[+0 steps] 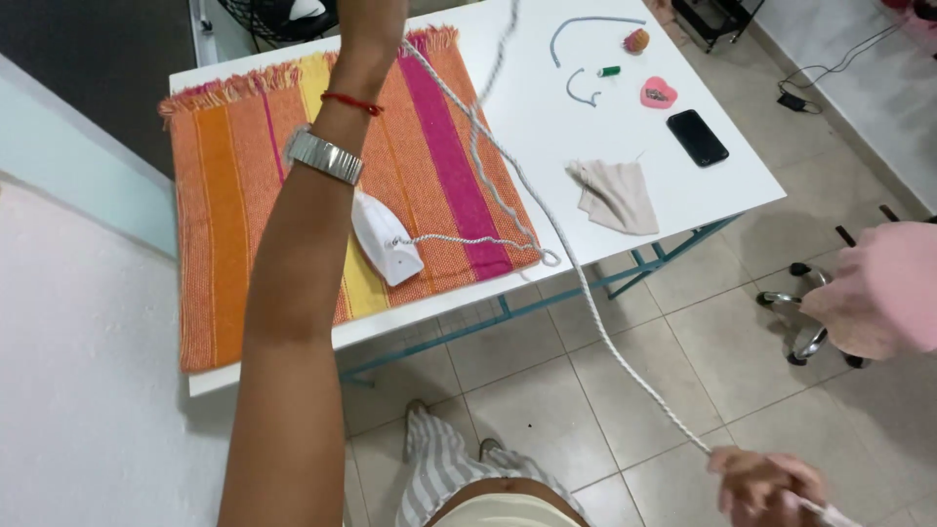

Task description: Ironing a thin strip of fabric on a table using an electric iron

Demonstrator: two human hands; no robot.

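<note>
I see the white twisted fabric-covered cord [586, 293] stretched taut from the top of the view down to my right hand [766, 485], which is closed around it low at the bottom right, out over the tiled floor [605, 390] and well clear of the table. The cord belongs to the white clothes iron [386, 237], which lies on the striped orange, yellow and pink woven cloth with fringed ends [224, 224] near the table's front edge; a slack loop of the same cord trails across the cloth from the iron toward its front right corner. My left arm reaches up across the cloth, wearing a silver metal watch [324, 155] and a thin red string bracelet [351, 102]; the left hand itself is cut off by the top of the view, so I cannot tell whether it is closed on anything. On the bare white table [527, 117] to the right of the cloth lie a crumpled beige fabric piece [615, 195], a black phone [697, 138] near the right edge, a pink heart-shaped dish [659, 93], and short grey cord pieces [586, 29] toward the far edge.
</note>
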